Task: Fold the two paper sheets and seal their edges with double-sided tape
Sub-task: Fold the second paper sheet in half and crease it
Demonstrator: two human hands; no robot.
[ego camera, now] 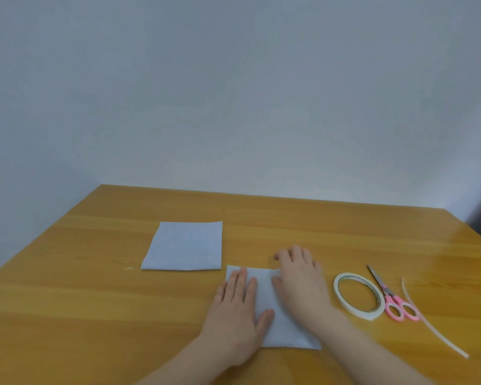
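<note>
A folded pale sheet (184,246) lies flat on the wooden table, left of centre, with no hand on it. A second folded sheet (264,298) lies nearer me, mostly covered by both hands. My left hand (235,312) rests flat on its left part, fingers spread. Pressing on the sheet's right side is my right hand (299,279), palm down, with its fingertips at the far right corner. A roll of white double-sided tape (357,295) lies to the right of the hands.
Pink-handled scissors (392,298) lie just right of the tape roll. A long white strip of tape backing (428,326) curves along the table at far right. The wooden table (95,287) ends at a pale wall behind.
</note>
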